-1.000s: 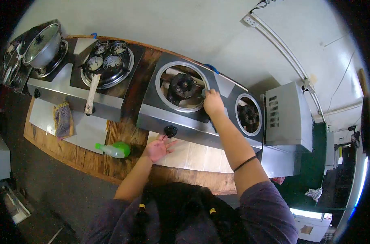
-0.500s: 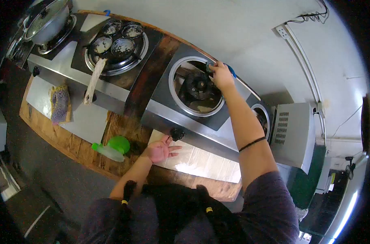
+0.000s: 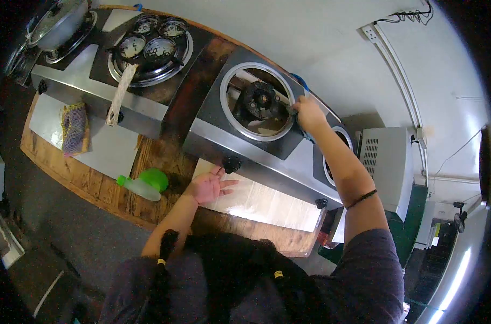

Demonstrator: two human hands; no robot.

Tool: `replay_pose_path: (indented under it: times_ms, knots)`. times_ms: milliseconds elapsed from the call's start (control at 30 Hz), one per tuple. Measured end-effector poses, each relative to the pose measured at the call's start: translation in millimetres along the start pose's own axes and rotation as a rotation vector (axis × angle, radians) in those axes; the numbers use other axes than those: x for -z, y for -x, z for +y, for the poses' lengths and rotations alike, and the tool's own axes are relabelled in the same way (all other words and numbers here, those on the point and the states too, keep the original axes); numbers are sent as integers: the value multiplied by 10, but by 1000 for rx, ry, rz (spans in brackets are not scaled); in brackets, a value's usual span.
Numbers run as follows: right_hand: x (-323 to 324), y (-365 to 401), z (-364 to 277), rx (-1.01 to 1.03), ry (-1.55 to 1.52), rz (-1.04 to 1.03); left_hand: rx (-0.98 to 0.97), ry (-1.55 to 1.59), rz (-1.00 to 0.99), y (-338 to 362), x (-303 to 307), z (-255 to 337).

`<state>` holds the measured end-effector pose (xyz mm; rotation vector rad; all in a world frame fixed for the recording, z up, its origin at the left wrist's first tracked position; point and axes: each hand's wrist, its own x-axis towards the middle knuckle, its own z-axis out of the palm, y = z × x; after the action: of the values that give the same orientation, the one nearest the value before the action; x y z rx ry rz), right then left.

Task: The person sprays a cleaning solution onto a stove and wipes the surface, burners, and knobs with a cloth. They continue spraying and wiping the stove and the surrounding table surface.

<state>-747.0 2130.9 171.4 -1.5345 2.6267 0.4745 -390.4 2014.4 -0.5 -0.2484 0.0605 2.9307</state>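
My right hand (image 3: 312, 114) is closed on a small dark wiping pad (image 3: 293, 109), pressed at the right side of the metal ring (image 3: 227, 112) around the open burner hole. Inside that ring sits the black burner head (image 3: 260, 100) of the gas stove (image 3: 245, 146). My left hand (image 3: 208, 186) lies palm up with its fingers apart, below the stove's front, its fingertips close to the black control knob (image 3: 231, 164). Under it lies a pale sheet (image 3: 264, 204) on the wooden table. A green-topped spray bottle (image 3: 143, 186) lies to the left of this hand.
On the left, a second stove (image 3: 94, 86) carries a black pan with several round cups (image 3: 159, 49) and a cloth-wrapped handle (image 3: 120, 97). A purple mesh sponge (image 3: 75, 129) lies before it. A lidded pot (image 3: 59, 27) stands far left, a grey vented box (image 3: 383, 164) at right.
My right hand has moved with the pad from the upper right of the ring down along its right side. My left hand stays near the knob. The whole view has shifted slightly.
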Motion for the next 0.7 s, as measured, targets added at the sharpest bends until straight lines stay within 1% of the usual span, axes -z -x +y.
replay_pose_path:
  times_ms: [33, 133, 200, 333, 367, 433, 567, 633, 667, 700]
  knots:
    - [12, 85, -92, -6, 6, -3, 0, -18, 11, -2, -27, 8]
    - [22, 288, -331, -16, -49, 8, -4, -24, -100, -24, 86, 3]
    - [54, 397, -534, -18, -54, -5, 12, -2, -89, -28, 127, -7]
    - [85, 440, -909, -76, -200, -77, 17, 4, -73, -31, 108, 4]
    - [145, 449, -1026, -63, -271, -61, 16, 6, -89, -39, 137, 2]
    - [17, 387, -1247, -104, -436, 28, 19, 13, -120, -77, 224, -32]
    - [11, 326, -1472, -195, -690, 155, 19, 31, -99, -71, 228, -19]
    - [268, 372, -1437, -411, -912, 42, 25, 43, -111, -55, 187, 1]
    - [359, 408, -1367, -517, -1018, -19, 38, 28, -75, -49, 153, 9]
    - [377, 471, -1230, -513, -1163, 63, 48, 16, -40, -33, 55, 32]
